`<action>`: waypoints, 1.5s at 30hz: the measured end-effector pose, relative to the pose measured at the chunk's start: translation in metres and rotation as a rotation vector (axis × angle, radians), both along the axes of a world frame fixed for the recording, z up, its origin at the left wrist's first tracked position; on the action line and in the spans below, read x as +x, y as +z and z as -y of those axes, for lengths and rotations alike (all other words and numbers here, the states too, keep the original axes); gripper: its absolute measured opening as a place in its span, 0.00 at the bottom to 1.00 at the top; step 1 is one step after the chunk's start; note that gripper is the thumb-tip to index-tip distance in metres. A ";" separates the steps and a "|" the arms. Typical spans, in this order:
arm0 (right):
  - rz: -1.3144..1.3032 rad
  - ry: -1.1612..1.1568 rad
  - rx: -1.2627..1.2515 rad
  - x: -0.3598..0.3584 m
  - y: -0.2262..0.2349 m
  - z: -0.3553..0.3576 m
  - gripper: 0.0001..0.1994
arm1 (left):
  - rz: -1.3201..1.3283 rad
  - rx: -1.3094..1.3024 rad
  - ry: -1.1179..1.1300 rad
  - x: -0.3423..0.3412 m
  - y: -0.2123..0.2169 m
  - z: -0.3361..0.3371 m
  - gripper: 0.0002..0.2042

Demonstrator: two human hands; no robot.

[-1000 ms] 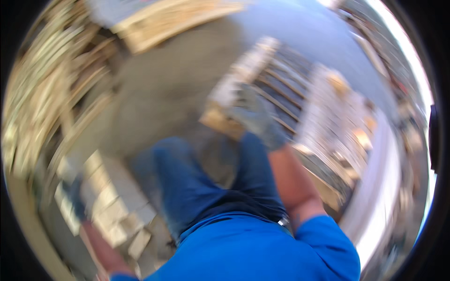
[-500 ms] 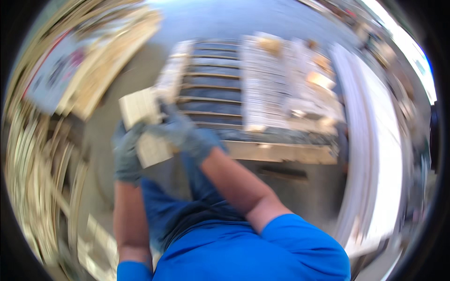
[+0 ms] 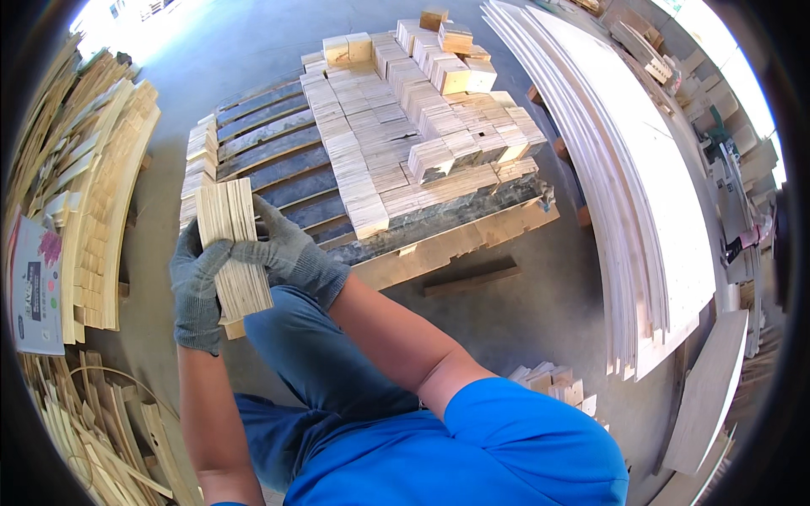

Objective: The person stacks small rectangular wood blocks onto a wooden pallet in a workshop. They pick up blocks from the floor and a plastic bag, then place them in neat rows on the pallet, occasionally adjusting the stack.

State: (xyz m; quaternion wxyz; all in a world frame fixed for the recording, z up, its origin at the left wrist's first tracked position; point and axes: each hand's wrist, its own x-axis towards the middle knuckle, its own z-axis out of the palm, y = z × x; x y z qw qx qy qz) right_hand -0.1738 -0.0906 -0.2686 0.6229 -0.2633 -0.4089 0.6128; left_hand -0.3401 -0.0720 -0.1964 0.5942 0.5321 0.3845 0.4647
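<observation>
ok so left hand and right hand, both grey-gloved, well apart a second ago, now grip a pale layered-wood block stack, so it's held two-handed near the slatted wooden pallet, more pale wooden blocks beyond

Since a second ago: brings left hand up from low left onto blocks | joins right hand to it there | since half a second ago: shows pallet aslant, sheet lower at left, pile newly in view at lower right
</observation>
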 end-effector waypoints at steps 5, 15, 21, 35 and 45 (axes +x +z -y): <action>0.077 -0.119 0.052 0.035 -0.030 -0.004 0.59 | -0.015 -0.075 -0.052 0.037 -0.022 -0.020 0.32; -0.041 -0.233 -0.162 0.068 -0.048 -0.011 0.49 | -0.172 -0.083 -0.124 0.081 -0.053 -0.053 0.33; -0.270 -0.356 -0.363 0.101 -0.092 -0.050 0.33 | -0.322 -0.159 -0.093 0.029 -0.092 -0.111 0.46; -0.228 -0.725 -0.637 0.250 -0.156 -0.379 0.39 | -1.628 -0.072 -0.620 0.047 -0.271 -0.376 0.74; -0.270 -0.962 -0.724 0.329 -0.149 -0.512 0.34 | -1.687 -0.187 -0.687 0.074 -0.277 -0.401 0.77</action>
